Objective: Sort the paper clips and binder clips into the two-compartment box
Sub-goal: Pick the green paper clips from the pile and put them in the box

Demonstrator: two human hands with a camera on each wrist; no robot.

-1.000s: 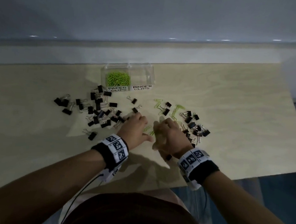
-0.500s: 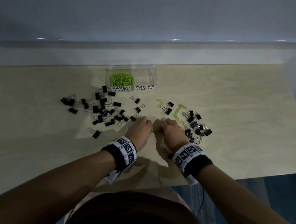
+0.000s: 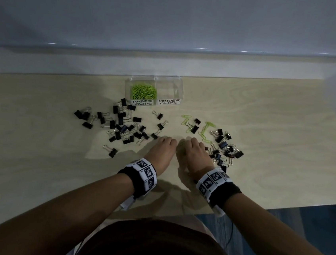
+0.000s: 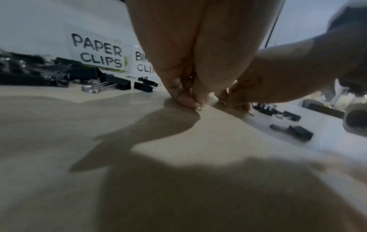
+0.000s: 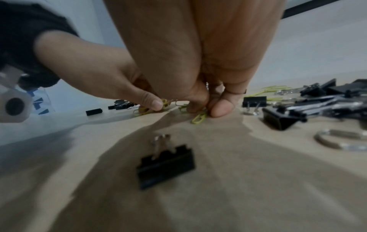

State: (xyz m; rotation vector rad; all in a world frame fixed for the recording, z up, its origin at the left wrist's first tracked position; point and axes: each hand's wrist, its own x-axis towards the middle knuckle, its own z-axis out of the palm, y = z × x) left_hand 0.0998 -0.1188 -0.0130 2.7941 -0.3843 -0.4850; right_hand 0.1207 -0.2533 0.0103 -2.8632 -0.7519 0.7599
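The clear two-compartment box [image 3: 155, 78] stands at the back; its "PAPER CLIPS" side holds green paper clips [image 3: 143, 91], and its "BINDER CLIPS" side [image 3: 170, 90] looks empty. Both hands are down on the table side by side. My left hand [image 3: 167, 140] pinches a green paper clip [image 5: 148, 109] against the wood. My right hand [image 5: 206, 109] pinches another green clip [image 5: 199, 117]. More green clips [image 3: 205, 129] lie beyond the right hand. Black binder clips lie in a left pile [image 3: 121, 126] and a right pile [image 3: 225, 148].
A single binder clip [image 5: 165, 164] lies just under my right wrist, and another [image 3: 112, 152] sits alone left of my left hand. The table's front edge [image 3: 279, 207] runs close behind the right forearm. A pale wall ledge [image 3: 190, 67] backs the box.
Both hands have drawn closer together over the loose green clips between them, and their fingertips have come down onto those clips. The piles and the box have not moved.
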